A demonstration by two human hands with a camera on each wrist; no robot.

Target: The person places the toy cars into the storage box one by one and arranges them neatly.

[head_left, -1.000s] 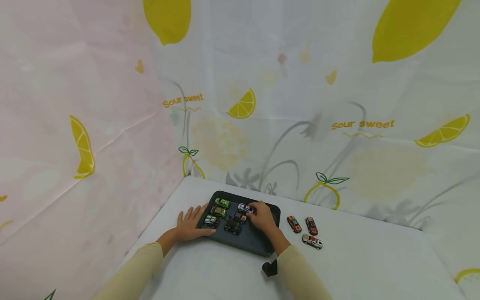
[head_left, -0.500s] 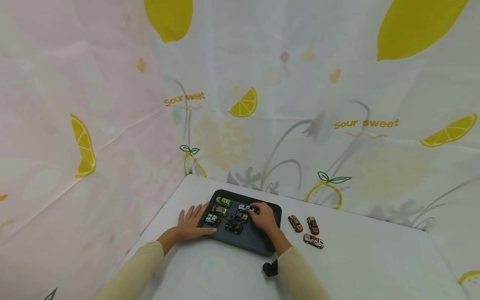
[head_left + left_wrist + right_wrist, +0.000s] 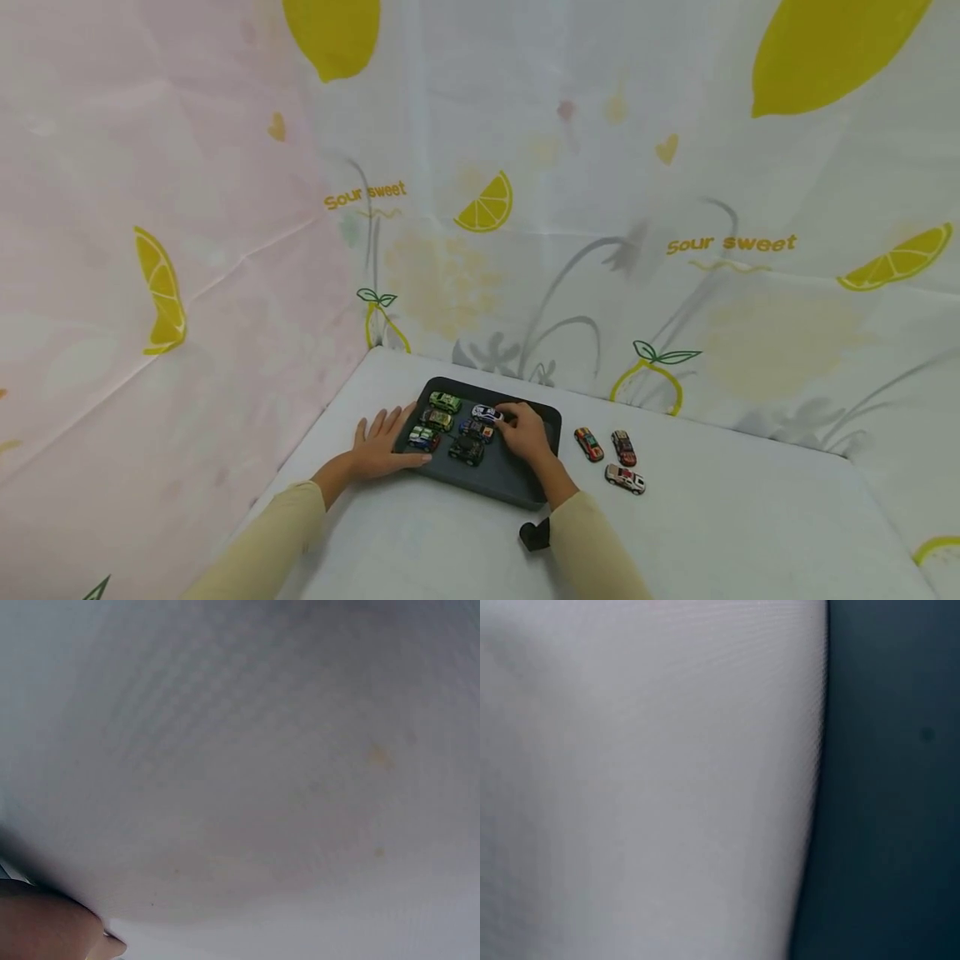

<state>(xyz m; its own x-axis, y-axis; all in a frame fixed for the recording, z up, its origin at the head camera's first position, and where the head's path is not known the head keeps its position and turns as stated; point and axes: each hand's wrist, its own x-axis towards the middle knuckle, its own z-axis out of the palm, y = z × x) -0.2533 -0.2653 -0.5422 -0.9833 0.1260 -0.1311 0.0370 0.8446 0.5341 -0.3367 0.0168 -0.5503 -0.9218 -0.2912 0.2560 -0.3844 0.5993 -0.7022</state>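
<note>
A dark grey tray lies on the white table with toy cars in it. My left hand rests at the tray's left edge, fingers spread and thumb along the near rim. Inside the tray, my right hand pinches a white toy car by its right end. Just below that car are a blue and orange toy car and a black toy car. A left column holds a green car, a yellow-green car and a green-and-white car.
Right of the tray, on the table, lie an orange toy car, a dark red one and a white-and-red one. A black object shows beside the right sleeve. Lemon-printed cloth walls stand behind and left.
The white car and the right hand's fingertips have shifted very slightly left within the tray. The left hand stays in place; the whole view wobbles a little.
</note>
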